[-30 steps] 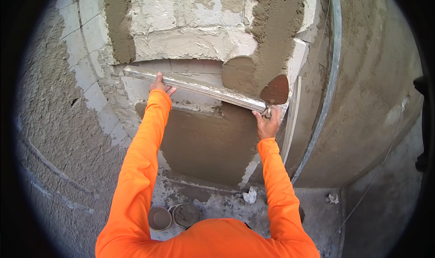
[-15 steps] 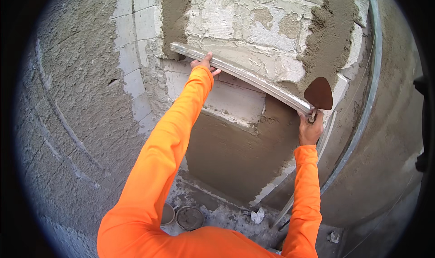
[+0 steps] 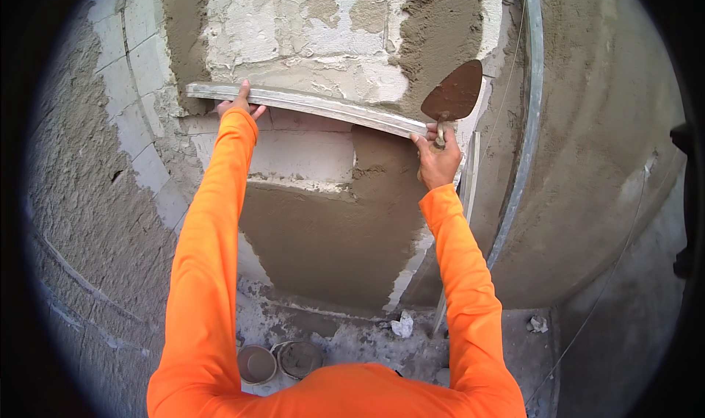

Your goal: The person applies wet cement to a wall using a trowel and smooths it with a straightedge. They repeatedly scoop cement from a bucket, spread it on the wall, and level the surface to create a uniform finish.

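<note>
A long pale straightedge bar point(image 3: 316, 104) lies across the wall, touching the wet mortar strips at both sides. My left hand point(image 3: 241, 105) grips it close to its left end, fingers over and under the edge. At its right end my right hand point(image 3: 438, 157) pinches the bar and also holds a pointing trowel by its handle. The trowel's mortar-stained blade point(image 3: 454, 91) points up and to the right. Beneath the bar are bare pale blocks point(image 3: 301, 150) and a smooth patch of wet mortar point(image 3: 330, 234).
Two round buckets stand on the floor, a left bucket point(image 3: 257, 364) and a right bucket point(image 3: 301, 358) with mortar inside. Crumpled white scrap point(image 3: 402, 325) lies nearby. A long metal bar point(image 3: 530, 109) runs upright at the right, near a thin string point(image 3: 507, 87).
My view has swung right, so the wall appears further left. The bar looks more level than before, and both hands still hold its ends. The trowel stays in my right hand.
</note>
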The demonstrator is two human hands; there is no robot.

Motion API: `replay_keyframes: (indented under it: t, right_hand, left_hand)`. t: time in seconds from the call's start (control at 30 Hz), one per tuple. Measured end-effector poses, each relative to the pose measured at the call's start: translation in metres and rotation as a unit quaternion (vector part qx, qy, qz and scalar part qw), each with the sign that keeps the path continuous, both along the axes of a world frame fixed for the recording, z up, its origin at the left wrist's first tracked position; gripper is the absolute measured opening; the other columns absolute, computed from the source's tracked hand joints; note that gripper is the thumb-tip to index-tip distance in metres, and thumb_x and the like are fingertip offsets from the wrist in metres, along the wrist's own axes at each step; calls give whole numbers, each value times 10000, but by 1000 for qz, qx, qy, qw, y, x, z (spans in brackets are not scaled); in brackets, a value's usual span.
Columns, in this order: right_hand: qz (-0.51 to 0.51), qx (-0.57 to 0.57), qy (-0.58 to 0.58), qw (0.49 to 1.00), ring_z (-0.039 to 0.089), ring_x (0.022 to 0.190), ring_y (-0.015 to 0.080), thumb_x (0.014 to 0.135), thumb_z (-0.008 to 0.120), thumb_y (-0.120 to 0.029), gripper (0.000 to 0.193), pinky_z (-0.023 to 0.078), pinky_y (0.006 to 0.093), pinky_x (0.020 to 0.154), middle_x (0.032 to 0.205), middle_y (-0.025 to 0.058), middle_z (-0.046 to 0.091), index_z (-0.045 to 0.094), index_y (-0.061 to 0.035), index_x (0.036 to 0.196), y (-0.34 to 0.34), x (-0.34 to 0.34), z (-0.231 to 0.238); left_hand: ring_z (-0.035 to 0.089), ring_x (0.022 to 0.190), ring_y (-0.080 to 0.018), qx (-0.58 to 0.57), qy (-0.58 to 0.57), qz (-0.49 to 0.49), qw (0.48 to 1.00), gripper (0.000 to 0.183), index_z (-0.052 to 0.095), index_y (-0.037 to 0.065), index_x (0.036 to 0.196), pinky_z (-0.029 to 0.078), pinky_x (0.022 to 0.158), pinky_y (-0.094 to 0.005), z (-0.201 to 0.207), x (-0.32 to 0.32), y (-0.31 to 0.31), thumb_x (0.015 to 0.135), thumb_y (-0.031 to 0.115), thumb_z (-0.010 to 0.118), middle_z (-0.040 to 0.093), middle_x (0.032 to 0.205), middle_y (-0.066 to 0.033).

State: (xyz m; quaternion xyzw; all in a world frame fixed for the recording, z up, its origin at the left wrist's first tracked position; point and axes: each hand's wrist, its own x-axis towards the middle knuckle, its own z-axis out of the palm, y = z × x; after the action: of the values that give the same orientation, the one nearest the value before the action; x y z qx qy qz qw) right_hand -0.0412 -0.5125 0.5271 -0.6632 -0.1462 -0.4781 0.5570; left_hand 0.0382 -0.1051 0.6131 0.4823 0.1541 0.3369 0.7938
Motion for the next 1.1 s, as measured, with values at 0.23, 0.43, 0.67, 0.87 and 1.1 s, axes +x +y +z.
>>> replay_keyframes:
  t: [0.23,0.43,0.67,0.87,1.1]
  right_hand:
    - [20,46,75,996,535,718,113,758,815,-39,281,474,269,694,775,31,591,610,7,945,1,6,-15]
    - [69,106,114,985,499,693,54,781,785,13,279,438,215,599,791,-1,558,581,-6,970,18,0,-61]
    - [52,130,147,979,512,689,59,774,795,6,283,455,226,594,798,12,556,586,-5,966,28,-4,-83]
    - [31,82,95,992,524,674,92,759,817,-53,304,467,268,613,761,19,575,601,-8,968,2,7,-51]
    - [74,120,144,980,530,691,81,758,828,-57,303,472,264,636,779,6,564,582,-27,932,27,-3,-109]
  left_hand:
    - [631,939,-318,12,-10,-6,1000,714,395,-49,1230,654,665,-426,-10,8,5,795,300,842,563,1157,-212]
    - [621,891,-282,14,14,57,998,768,337,29,1274,647,595,-416,-25,6,0,768,262,865,556,1114,-187]
    - [622,903,-297,28,15,29,999,796,314,27,1311,646,628,-425,-39,-10,-1,775,249,860,545,1135,-207]
    - [640,776,-253,4,-12,35,999,731,324,40,1258,640,535,-382,-29,-1,-1,782,215,851,578,1038,-188]
    - [630,1002,-344,42,15,31,999,729,323,63,1241,637,623,-427,-59,-5,2,773,229,857,557,1180,-214]
